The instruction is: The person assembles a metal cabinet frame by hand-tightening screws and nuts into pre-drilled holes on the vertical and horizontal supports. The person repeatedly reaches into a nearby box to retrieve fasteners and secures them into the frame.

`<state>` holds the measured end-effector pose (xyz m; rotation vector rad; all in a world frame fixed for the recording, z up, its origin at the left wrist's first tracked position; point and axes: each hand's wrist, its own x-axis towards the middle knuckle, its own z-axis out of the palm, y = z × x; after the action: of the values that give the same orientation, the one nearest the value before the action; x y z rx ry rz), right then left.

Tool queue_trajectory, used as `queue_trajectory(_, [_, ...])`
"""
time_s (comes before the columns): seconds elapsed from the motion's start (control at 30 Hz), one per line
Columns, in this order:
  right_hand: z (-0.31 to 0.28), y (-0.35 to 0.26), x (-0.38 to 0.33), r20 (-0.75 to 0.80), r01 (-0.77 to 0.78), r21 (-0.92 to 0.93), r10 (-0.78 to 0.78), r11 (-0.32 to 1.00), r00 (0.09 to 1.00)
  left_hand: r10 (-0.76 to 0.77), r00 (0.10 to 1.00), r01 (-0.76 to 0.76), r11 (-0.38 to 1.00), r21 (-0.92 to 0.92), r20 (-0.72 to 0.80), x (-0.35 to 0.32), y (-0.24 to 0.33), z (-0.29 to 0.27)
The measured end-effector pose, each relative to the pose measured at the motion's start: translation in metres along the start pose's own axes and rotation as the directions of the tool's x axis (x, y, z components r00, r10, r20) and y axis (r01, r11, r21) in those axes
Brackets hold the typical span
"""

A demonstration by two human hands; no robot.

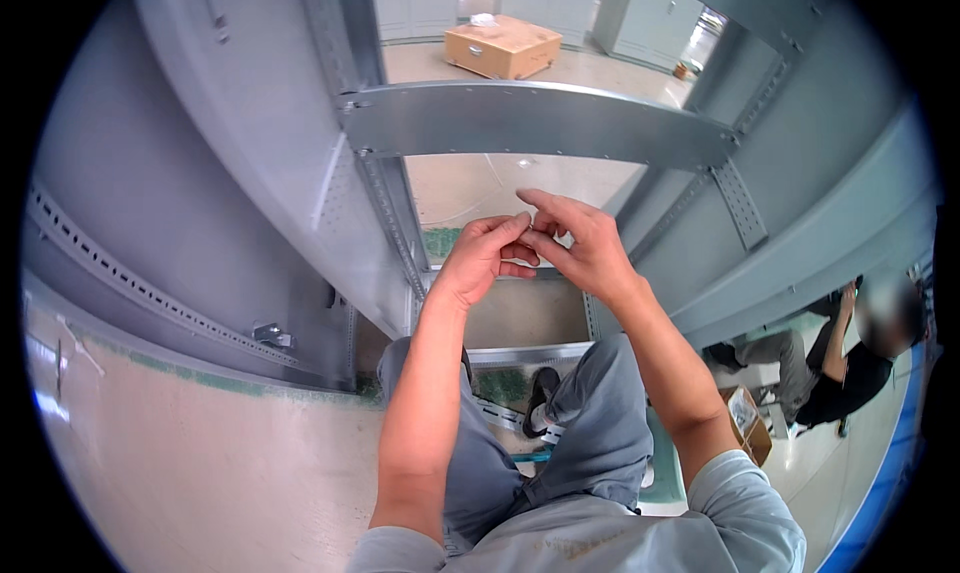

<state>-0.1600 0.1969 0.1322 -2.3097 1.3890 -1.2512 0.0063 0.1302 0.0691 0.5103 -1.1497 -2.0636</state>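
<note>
My left hand (478, 257) and my right hand (582, 241) meet in front of me at the middle of the view. Their thumbs and fingertips pinch together around something tiny with a light glint, too small to name. The right index finger sticks out above the pinch. Both hands are inside the opening of a grey metal cabinet frame (540, 123), below its wide crossbar and apart from it. A perforated upright rail (390, 213) stands left of the hands. Below them runs the frame's lower bar (530, 353), close to my knees.
Tall grey metal panels stand on the left (120, 173) and right (850, 173). A slotted rail (110, 263) crosses the left one. Beyond the frame lies a wooden box (502, 47). At right, another person (850, 383) sits near a cardboard box (752, 433).
</note>
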Motion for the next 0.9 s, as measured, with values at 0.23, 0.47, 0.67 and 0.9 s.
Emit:
queue_trajectory(0.23, [0.047,-0.010,0.085,0.089,0.268,-0.034,-0.265,0.963,0.960,0.170,0.985,-0.168,0.925,-0.341,-0.025,-0.011,0.027,-0.063])
queue_trajectory(0.47, [0.079,-0.015,0.153,0.171,0.244,-0.037,-0.235,0.969,0.957,0.282,0.858,-0.452,0.812,-0.369,-0.430,0.000,0.042,-0.101])
queue_trajectory(0.67, [0.079,-0.011,0.277,0.343,-0.111,-0.180,0.168,0.977,0.924,0.292,0.622,-0.638,0.727,-0.255,-0.726,0.026,0.046,-0.128])
queue_trajectory(0.9, [0.115,0.003,0.317,0.740,-0.256,-0.246,0.352,0.935,0.573,0.244,0.606,-0.621,0.740,-0.258,-0.757,0.038,0.052,-0.132])
